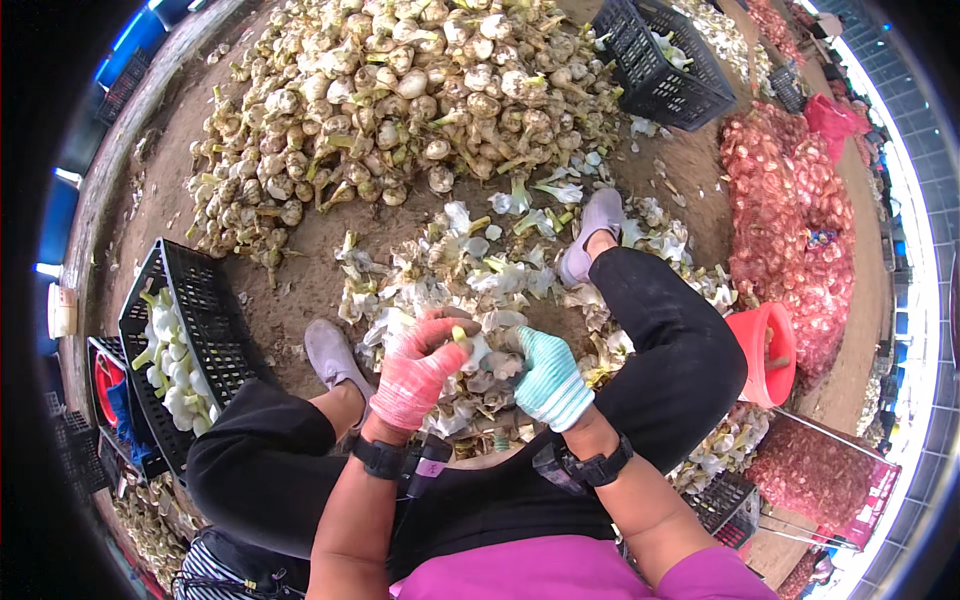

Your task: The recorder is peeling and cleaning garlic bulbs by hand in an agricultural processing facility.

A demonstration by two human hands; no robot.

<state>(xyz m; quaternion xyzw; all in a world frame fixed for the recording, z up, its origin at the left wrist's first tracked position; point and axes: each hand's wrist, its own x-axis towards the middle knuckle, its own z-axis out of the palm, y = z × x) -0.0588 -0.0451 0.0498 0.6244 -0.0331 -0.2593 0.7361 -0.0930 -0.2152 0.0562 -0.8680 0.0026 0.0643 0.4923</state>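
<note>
In front of my lap, my left hand [425, 365], in a pink glove with bare fingertips, is closed round a garlic bulb [478, 350]. The bulb is pale, and a short yellow-green stem stub shows by the thumb. My right hand [545, 375], in a teal and white striped glove, meets it from the other side, its fingers closed at the bulb's loose greyish skin [502, 364]. Those fingertips are partly hidden. Beneath both hands lies a litter of stripped garlic skins [430, 270] on the dirt between my feet.
Ahead rises a large heap of unpeeled garlic [400, 100]. A black crate [215, 320] with cleaned white bulbs stands at my left, another black crate [670, 90] at the far right. Red mesh sacks [785, 230] and a red bucket [745, 350] are at my right.
</note>
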